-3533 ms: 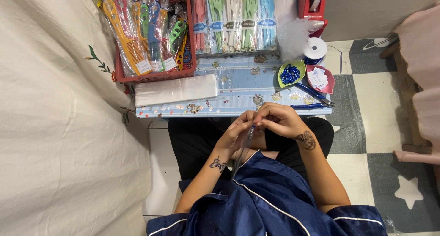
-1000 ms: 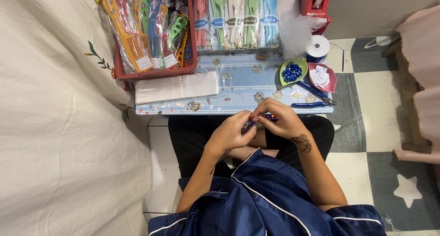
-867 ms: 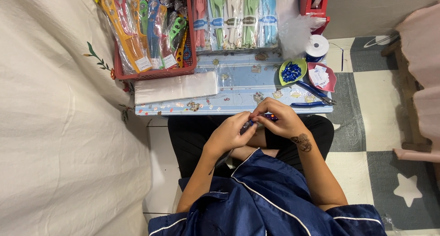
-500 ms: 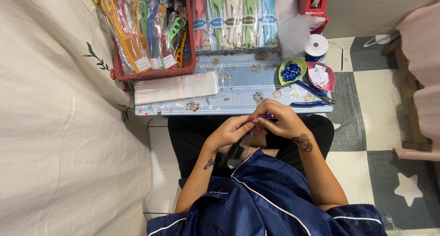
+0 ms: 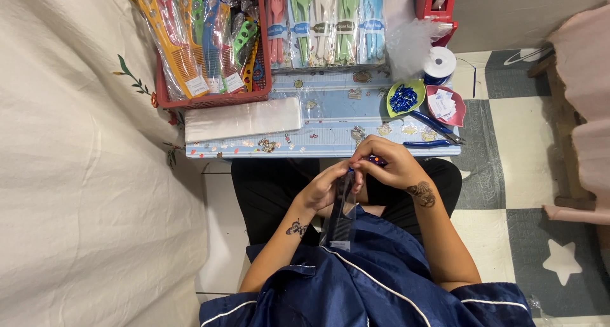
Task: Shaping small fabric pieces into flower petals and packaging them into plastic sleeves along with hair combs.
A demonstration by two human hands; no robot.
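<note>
Basket of combs (image 5: 210, 41) at upper left on the surface (image 5: 330, 111); flat bag stack (image 5: 243, 119) just below it. Two small dishes (image 5: 406, 98) and pliers (image 5: 435, 125) right of centre. Both hands (image 5: 362, 174) together below the surface's near edge.

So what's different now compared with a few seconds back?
Both hands, the left hand and right hand, have lifted slightly toward the table edge and still meet at the top of the bagged dark comb, which now hangs down over the lap, as it did at the start, after lying flatter between the fingers. The red basket, green dish and pliers stayed put.
</note>
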